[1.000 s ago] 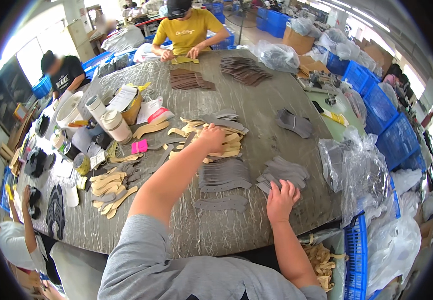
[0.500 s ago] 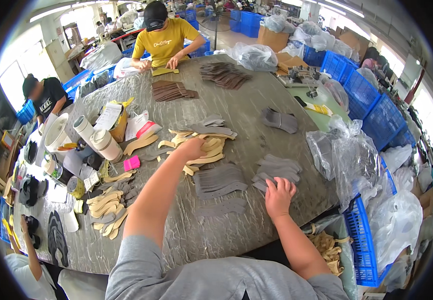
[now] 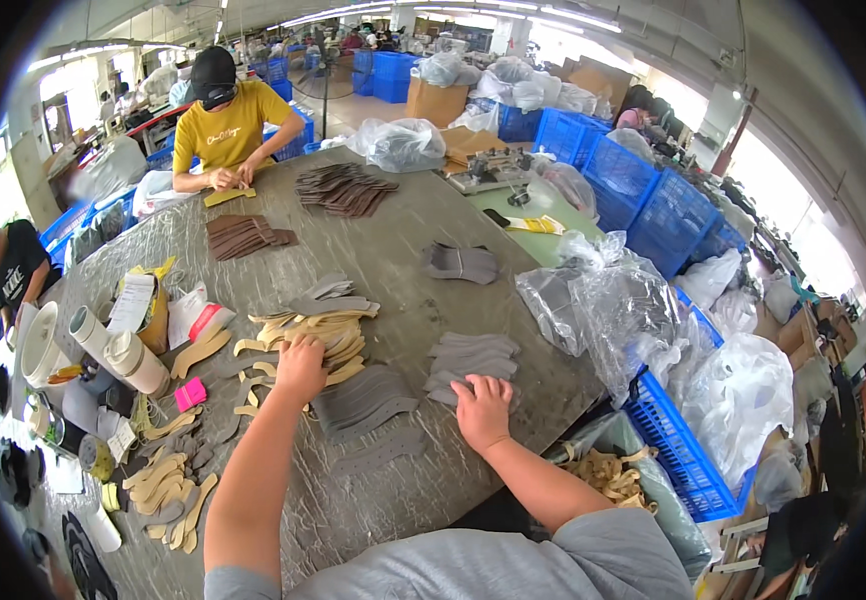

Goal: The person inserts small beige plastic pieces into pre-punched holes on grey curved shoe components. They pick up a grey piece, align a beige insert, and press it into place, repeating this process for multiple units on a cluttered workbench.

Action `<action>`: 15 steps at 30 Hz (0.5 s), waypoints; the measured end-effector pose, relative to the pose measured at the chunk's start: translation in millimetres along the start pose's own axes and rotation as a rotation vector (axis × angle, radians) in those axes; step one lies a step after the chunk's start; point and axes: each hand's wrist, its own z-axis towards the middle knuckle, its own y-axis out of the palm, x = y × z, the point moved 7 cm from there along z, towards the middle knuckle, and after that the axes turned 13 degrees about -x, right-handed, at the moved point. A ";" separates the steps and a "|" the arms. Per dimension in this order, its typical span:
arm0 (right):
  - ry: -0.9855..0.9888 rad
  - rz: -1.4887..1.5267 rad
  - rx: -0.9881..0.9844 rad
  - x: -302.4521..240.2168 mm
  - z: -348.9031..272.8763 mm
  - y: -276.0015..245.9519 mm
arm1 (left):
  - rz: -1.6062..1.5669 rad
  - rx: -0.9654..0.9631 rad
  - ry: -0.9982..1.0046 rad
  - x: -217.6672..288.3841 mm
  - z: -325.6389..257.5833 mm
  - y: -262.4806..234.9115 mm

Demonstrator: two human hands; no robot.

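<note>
My left hand (image 3: 301,370) reaches over the near side of a loose heap of tan curved pieces (image 3: 345,350). Its fingers are bent and close together on them, with the fingertips hidden. A neat fan of dark grey curved pieces (image 3: 365,400) lies just right of that hand, and a smaller row of grey pieces (image 3: 381,452) sits nearer me. My right hand (image 3: 485,410) rests at the near end of another grey stack (image 3: 473,358), fingers spread and slightly curved over it. More grey pieces (image 3: 333,290) top the far side of the tan heap.
A banded grey bundle (image 3: 460,263) and brown stacks (image 3: 345,188) lie farther off. Left are cups (image 3: 138,362), a pink pad (image 3: 190,394) and mixed tan pieces (image 3: 158,480). Plastic bags (image 3: 618,300) and a blue crate (image 3: 678,450) border the right. A co-worker in yellow (image 3: 223,130) handles pieces opposite.
The whole view has swung, so the table appears farther left. My left hand has drawn back toward me, to the near edge of the tan heap. My right hand stays by its grey stack.
</note>
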 end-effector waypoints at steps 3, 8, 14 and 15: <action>0.007 0.014 -0.017 2.3 1.1 2.7 | -0.107 0.054 -0.012 0.4 -4.5 -11.3; 0.027 0.101 -0.023 4.2 0.6 -3.7 | -0.222 0.082 -0.163 2.0 -7.5 -45.3; -0.217 0.335 0.090 -19.5 6.5 -71.5 | -0.462 0.325 -0.164 -12.8 -0.6 -92.1; -0.297 0.393 0.093 -28.8 11.1 -104.3 | -0.584 0.389 -0.184 -13.4 -1.0 -103.5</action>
